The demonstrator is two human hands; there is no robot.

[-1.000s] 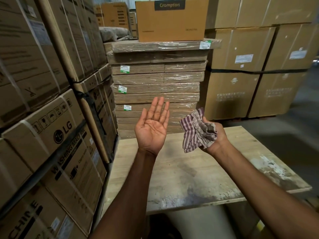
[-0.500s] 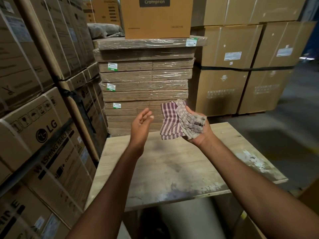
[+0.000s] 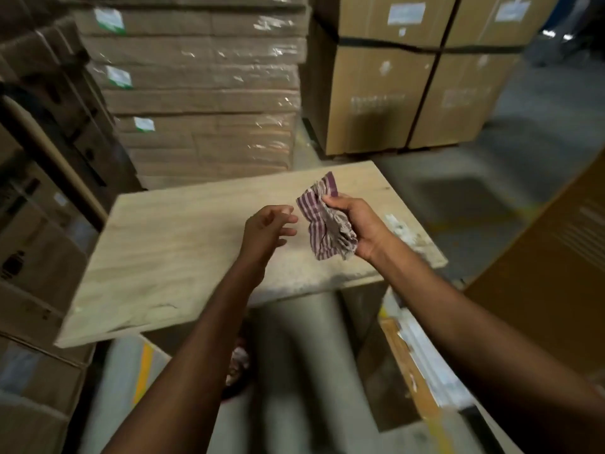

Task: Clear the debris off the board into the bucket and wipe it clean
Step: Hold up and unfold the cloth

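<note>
A pale wooden board [image 3: 170,244] lies flat in front of me, with whitish stains near its right edge [image 3: 401,231]. My right hand [image 3: 360,227] is held above the board's right side, gripping a crumpled purple-and-white striped cloth [image 3: 324,224]. My left hand [image 3: 266,231] hovers just left of the cloth, fingers loosely apart and empty. Below the board's near edge, a dark round container with pale bits in it [image 3: 237,365], possibly the bucket, shows partly behind my left forearm.
Wrapped stacks of flat cardboard [image 3: 203,93] stand behind the board. Large cartons [image 3: 409,93] rise at the back right, more boxes [image 3: 36,240] along the left. A brown carton [image 3: 550,290] is close on the right. Grey concrete floor [image 3: 474,191] lies beyond.
Both hands have dropped from chest height to just above the board. The left palm turned from facing up to facing the cloth. My view tilted downward.
</note>
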